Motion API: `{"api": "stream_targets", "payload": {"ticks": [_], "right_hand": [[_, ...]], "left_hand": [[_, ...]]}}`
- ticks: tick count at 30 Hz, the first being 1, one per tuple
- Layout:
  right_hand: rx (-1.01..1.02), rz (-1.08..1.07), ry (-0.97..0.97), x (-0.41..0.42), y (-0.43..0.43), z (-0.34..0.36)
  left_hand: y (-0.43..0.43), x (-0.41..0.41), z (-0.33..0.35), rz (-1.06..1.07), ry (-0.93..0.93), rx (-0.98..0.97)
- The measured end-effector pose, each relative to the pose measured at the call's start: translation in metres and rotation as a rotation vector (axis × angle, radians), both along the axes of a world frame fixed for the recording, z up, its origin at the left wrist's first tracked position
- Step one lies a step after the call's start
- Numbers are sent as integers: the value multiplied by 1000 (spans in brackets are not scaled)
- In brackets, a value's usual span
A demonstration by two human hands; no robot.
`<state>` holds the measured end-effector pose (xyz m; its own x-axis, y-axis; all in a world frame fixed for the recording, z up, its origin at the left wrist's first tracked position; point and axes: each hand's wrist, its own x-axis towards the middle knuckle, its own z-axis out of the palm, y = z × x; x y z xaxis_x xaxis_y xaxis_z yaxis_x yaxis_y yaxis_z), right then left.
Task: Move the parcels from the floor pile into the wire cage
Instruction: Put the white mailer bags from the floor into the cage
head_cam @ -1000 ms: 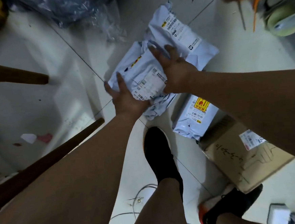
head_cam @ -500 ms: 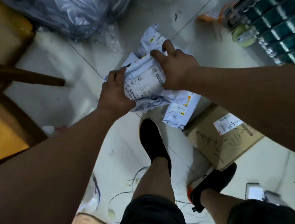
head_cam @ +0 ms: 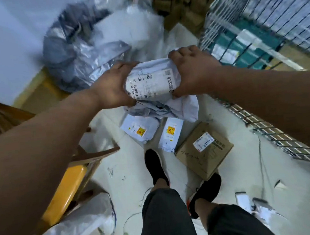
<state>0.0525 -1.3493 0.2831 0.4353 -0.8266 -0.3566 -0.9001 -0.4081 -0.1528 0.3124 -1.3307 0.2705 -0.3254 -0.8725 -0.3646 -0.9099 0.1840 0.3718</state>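
Right now a crumpled pale-grey plastic mailer parcel with a white shipping label [head_cam: 153, 84] is held in the air, clear of the white tiled floor [head_cam: 129, 177], its loose end hanging below. The left hand [head_cam: 111, 89] is clamped on its left end and the right hand [head_cam: 193, 71] on its right end, fingers curled over the top. Beneath it lie 2 flat white mailer bags with yellow stickers [head_cam: 141, 131], and just beside them a brown cardboard box [head_cam: 205, 150]. The silver wire cage [head_cam: 216, 31] stands to the right. I'd say this is the carry step. Next the parcel needs swinging right and into the cage, then both hands letting go.
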Motion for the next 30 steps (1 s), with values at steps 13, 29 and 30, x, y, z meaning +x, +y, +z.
{"api": "stream_targets", "payload": {"ticks": [13, 29, 30], "right_hand": [[-116, -342, 2, -160, 26, 170], [-112, -902, -56, -342, 60, 155], [-108, -911, -70, -360, 57, 145]], "left_hand": [[-56, -150, 164, -316, 122, -114], [-134, -398, 138, -681, 178, -137], [-137, -415, 130, -692, 148, -192]]}}
